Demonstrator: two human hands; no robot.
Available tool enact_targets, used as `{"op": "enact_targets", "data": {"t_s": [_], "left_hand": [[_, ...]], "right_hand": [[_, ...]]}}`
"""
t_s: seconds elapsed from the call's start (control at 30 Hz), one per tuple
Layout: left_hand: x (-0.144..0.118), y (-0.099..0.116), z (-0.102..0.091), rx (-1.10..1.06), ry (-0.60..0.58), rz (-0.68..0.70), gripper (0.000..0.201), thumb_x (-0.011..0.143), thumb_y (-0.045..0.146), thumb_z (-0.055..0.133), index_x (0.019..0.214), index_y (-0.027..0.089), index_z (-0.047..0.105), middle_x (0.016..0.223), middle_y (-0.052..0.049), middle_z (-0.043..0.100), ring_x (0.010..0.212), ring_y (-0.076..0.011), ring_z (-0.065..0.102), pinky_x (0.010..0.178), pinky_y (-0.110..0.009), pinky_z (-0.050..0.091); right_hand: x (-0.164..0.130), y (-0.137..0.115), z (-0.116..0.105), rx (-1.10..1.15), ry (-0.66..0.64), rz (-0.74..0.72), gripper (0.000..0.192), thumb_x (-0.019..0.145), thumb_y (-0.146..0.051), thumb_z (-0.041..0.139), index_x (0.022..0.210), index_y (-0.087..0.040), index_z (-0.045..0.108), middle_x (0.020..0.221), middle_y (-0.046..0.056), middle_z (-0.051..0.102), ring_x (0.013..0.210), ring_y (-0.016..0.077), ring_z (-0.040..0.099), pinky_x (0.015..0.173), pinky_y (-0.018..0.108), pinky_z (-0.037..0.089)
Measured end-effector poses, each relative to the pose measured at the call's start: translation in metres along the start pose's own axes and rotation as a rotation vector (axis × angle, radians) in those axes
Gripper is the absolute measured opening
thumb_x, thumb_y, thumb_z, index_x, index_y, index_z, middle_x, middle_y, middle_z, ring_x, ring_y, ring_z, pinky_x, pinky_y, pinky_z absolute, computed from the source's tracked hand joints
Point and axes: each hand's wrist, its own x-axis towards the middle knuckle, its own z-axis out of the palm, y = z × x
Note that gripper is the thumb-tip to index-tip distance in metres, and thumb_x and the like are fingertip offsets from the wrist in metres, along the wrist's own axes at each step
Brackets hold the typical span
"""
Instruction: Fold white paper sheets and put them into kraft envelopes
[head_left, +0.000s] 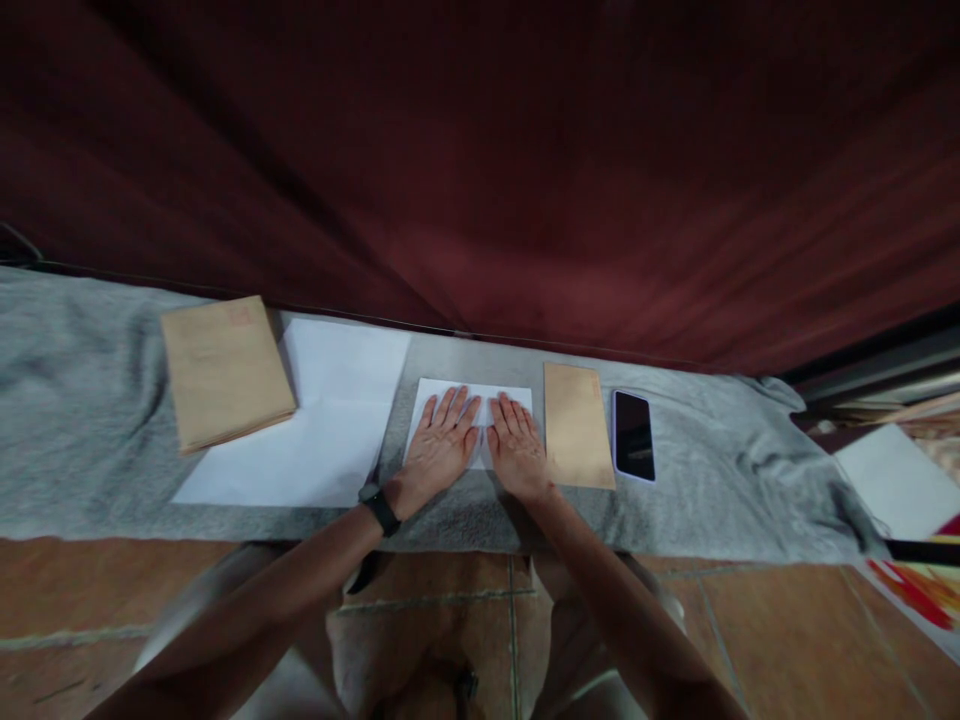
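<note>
— What colour was the folded paper (472, 400)?
— White, like the sheets (330, 420) beside it. It lay on a grey cloth (90, 400).
— And the envelopes?
— The envelope stack (223, 370) and the single envelope (577, 425) were tan. The phone (634, 435) was black, the curtain (525, 150) dark red.

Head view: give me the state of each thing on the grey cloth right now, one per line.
Folded white paper: flat, pressed under both palms.
Left hand: open, fingers spread on the paper.
Right hand: open, flat on the paper.
Single brown envelope: lying flat, right of the paper.
Phone: screen dark, face up.
Envelope stack: piled, resting partly on white sheets.
</note>
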Motion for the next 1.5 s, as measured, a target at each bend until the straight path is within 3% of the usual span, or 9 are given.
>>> {"op": "enact_targets", "data": {"t_s": [0.7,1.5], "left_hand": [[0.0007,0.0007,-0.0008,0.025,0.022,0.013,0.053,0.103,0.030,0.041,0.154,0.016,0.048,0.163,-0.013,0.042,0.154,-0.0314,0.033,0.127,-0.055,0.025],[0.0001,0.0002,0.0004,0.031,0.041,0.017,0.052,0.104,0.030,0.042,0.153,0.017,0.050,0.163,-0.013,0.043,0.154,-0.0310,0.035,0.127,-0.055,0.026]], "right_hand": [[0.0020,0.0010,-0.0011,-0.006,-0.025,-0.042,0.051,0.107,-0.026,0.042,0.157,-0.015,0.044,0.164,0.010,0.041,0.153,0.0238,0.036,0.126,0.044,0.031],[0.0044,0.0011,0.0012,-0.011,-0.017,-0.048,0.051,0.107,-0.026,0.038,0.155,-0.012,0.046,0.164,0.012,0.041,0.151,0.0261,0.039,0.125,0.046,0.032]]}}
